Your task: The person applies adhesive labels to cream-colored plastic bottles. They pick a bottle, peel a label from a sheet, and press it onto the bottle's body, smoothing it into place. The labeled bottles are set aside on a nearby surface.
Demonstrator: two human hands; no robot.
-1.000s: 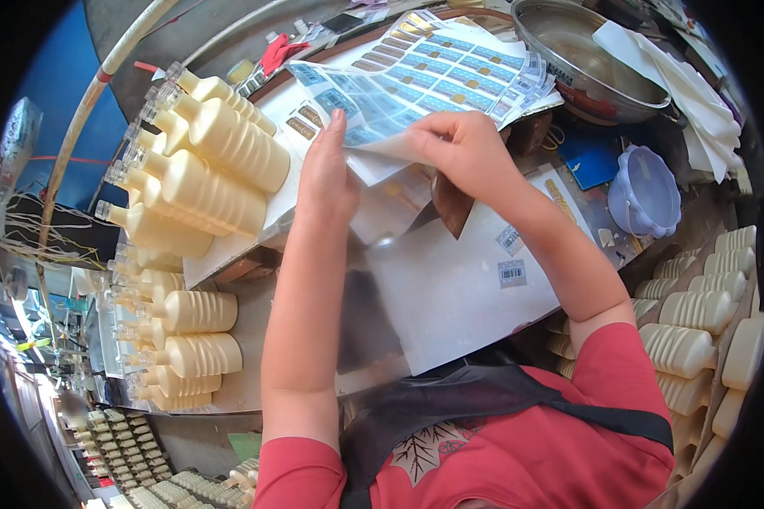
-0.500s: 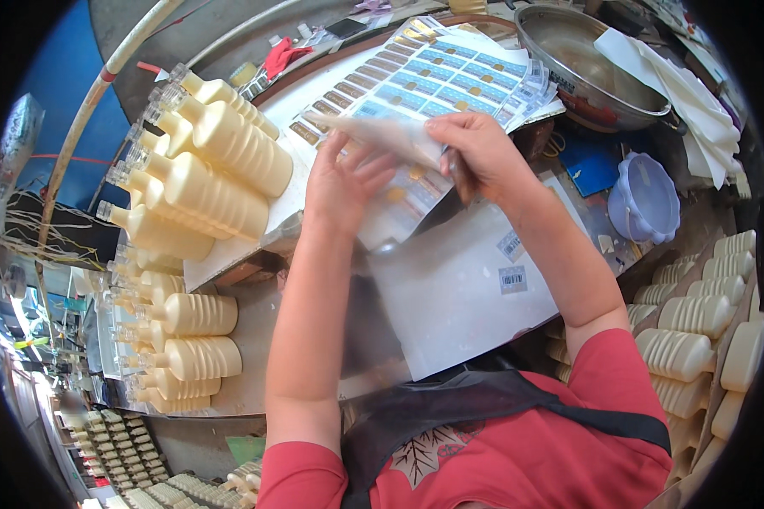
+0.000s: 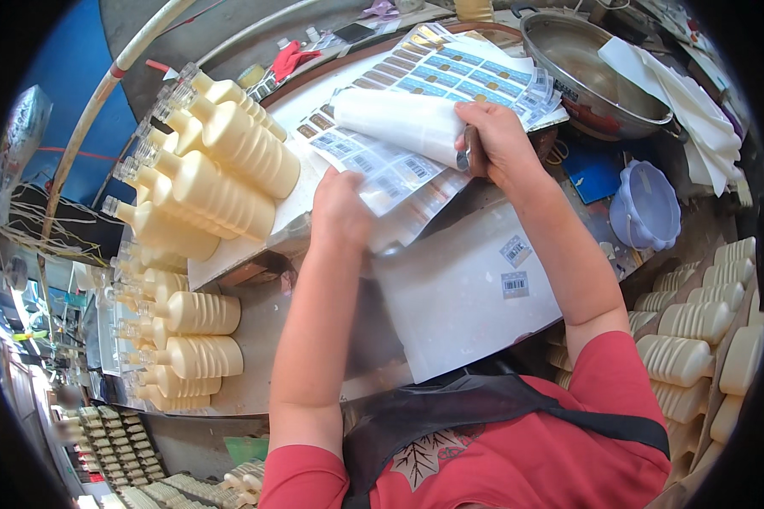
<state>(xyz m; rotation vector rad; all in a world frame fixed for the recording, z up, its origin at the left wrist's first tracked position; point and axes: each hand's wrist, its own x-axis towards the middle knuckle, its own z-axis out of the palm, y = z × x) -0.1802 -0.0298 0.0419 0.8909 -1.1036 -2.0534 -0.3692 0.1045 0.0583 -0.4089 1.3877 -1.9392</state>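
Observation:
My right hand [image 3: 498,144] pinches the right end of a curled white backing sheet [image 3: 399,119]. A dark brown-handled tool [image 3: 475,153] is also held in its fingers, its kind mostly hidden. At the near left edge of a sheet of printed labels [image 3: 386,174], my left hand [image 3: 341,208] has its fingers closed on the sheet, slightly blurred. The backing curls up over this sheet. Beyond it, more blue and gold label sheets [image 3: 467,72] lie spread on the white board. Two loose barcode labels [image 3: 514,285] stick to the pale sheet on the table before me.
Cream plastic bottles [image 3: 229,153] stand grouped at the left, with more on a lower level. At the far right are a metal basin [image 3: 586,64], white cloths [image 3: 679,102] and a lavender plastic basket [image 3: 645,208]. Stacked cream bottles [image 3: 683,356] fill the lower right.
My left hand has moved down and closed from spread fingers to the label sheet's edge. The white backing now curls higher, showing more of the labels; my right hand shifted slightly right.

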